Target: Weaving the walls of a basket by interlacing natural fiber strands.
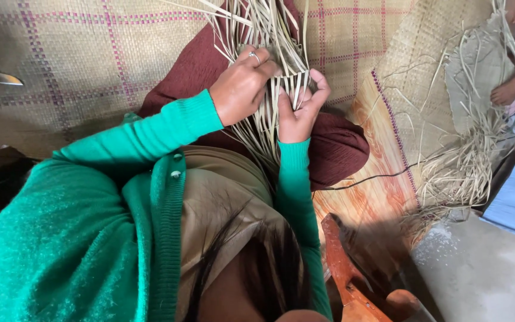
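— Weaving by the look of it: what does each hand hold?

— The left hand (242,86), a ring on one finger, is closed in a pinch on pale straw strips (269,36) at the top of a small woven piece (290,89). The right hand (299,110) grips that piece from below, thumb pressed on its front.

— Where does the piece sit?

— Between both hands, over the dark red skirt (335,149). Loose strips fan out above the hands and hang below them.

— Anything around?

— A checked woven mat (90,59) lies beyond the left hand. Well off past the right hand, another person's hand (505,92) rests on a heap of straw (460,173).
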